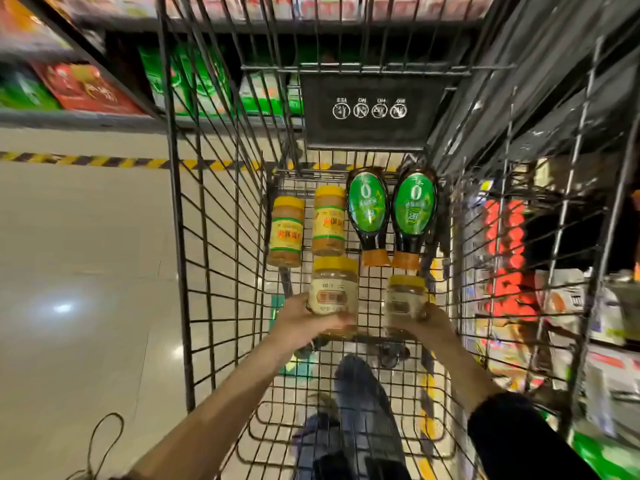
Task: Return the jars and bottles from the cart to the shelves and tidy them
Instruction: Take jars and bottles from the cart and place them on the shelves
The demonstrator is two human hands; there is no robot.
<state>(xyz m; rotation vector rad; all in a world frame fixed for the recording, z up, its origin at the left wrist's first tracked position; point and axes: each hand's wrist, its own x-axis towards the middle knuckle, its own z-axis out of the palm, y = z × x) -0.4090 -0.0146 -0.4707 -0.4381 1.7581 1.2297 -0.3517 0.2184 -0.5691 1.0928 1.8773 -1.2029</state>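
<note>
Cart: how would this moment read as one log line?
left hand: holding jar | right hand: holding jar | cart: two jars, two bottles left

Inside the wire cart (221, 209): left hand (304, 320) wrapped around a yellow-lidded jar (334, 289), right hand (434, 320) around a second jar (405, 299), both at the centre. At 12 o'clock of these, two dark bottles with green labels (367, 206) (415, 209) lying side by side. At 11 o'clock, two more yellow jars (286, 233) (329, 221) lying flat. Shelves (69, 88) at 10 o'clock, blurred.
</note>
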